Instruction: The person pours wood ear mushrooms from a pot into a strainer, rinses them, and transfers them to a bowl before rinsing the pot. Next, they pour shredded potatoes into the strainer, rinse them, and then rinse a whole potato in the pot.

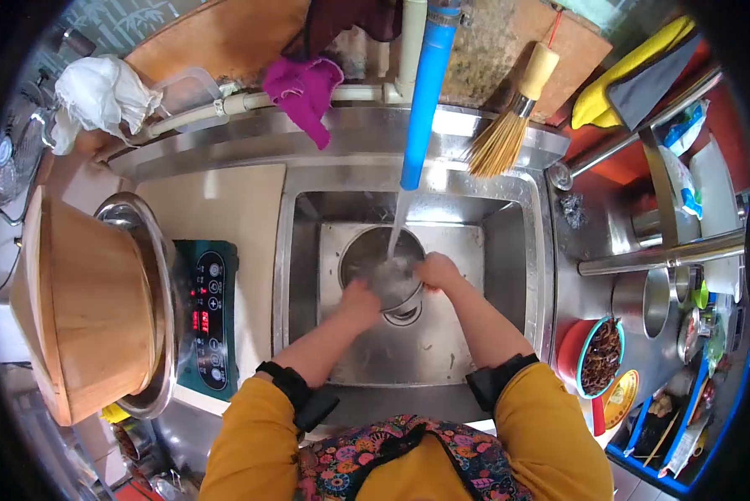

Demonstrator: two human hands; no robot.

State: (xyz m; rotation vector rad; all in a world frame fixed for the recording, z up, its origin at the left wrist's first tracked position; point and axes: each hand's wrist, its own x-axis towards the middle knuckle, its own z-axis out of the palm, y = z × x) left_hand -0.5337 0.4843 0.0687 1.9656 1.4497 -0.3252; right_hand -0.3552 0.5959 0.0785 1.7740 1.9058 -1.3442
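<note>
Mustard-yellow sleeves [550, 430] and a flowered apron [333, 459] fill the near side, below the stainless-steel sink [467, 334], with black bands [504, 380] around both forearms. Both arms reach forward over the sink's near edge and angle inward, elbows wide, so the hands come close together near the sink's middle. There, a round metal bowl [358, 250] sits just beyond the drain [404, 314]. The left hand [360, 301], blurred, is at the bowl's near-left edge; whether it grips or rubs cannot be told. The right hand [438, 271] is at the right rim, fingers seemingly bent, though a firm hold cannot be confirmed. Water [398, 221] pours into the bowl, so the step in hand looks like rinsing; the next move would call for a secure hold on the wet rim and wrists kept low, to limit splashing. Beyond, a blue pipe [428, 92] descends over the sink's far edge, and a bristle brush [517, 117] hangs behind the sink's far-right corner.
</note>
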